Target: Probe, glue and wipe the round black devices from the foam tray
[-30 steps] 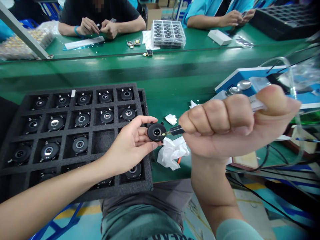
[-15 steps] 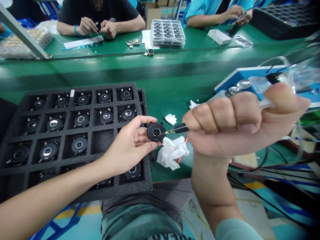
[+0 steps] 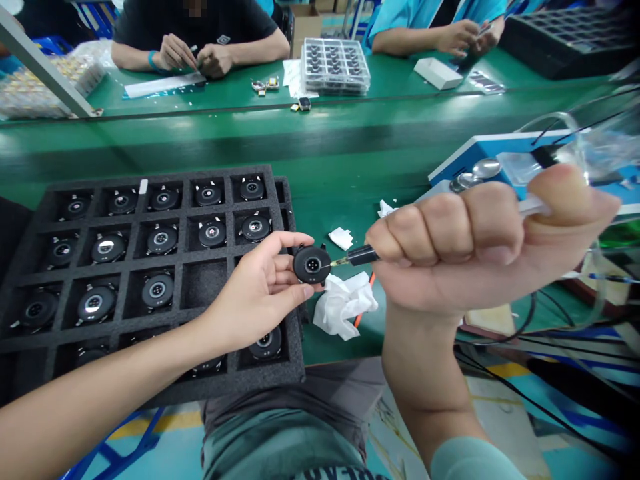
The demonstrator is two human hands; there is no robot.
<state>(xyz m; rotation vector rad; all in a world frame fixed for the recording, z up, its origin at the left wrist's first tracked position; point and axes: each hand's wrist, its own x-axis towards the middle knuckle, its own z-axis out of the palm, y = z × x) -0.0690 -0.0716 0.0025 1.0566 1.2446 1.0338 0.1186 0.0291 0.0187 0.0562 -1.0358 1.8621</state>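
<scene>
Steadily lit, a green tabletop (image 3: 320, 153) spans the workshop scene, with one person (image 3: 245, 27) in a dark top and another person (image 3: 435, 33) in light blue working along its far side. Across its left part, reaching the near edge, lies a black foam tray (image 3: 293, 347), its square cells holding round black watch bodies face down or tilted, their ringed discs showing. Toward the right edge sits a blue-and-white device (image 3: 463, 163), partly hidden behind the worker's right hand (image 3: 445, 247), which is closed in a fist, thumb raised at its end. The left hand (image 3: 255, 290) reaches over the tray's right side, its fingers and thumb partly closed, pinching a watch body by the rim. Near the far edge, between the two people, rests a clear compartment case (image 3: 336, 87) filled with small dark parts. A crumpled white tissue (image 3: 343, 310) lies near the near edge, just right of the tray, with a slim orange item (image 3: 358, 321) partly beneath it. Gripped in the right fist is a syringe-like tool (image 3: 363, 255), pointing left. The held watch body (image 3: 313, 265) sits above the tray's right edge, the tool's fine tip at its right side; whether they touch cannot be told. Beyond the tissue lies a smaller white scrap (image 3: 341, 238).
</scene>
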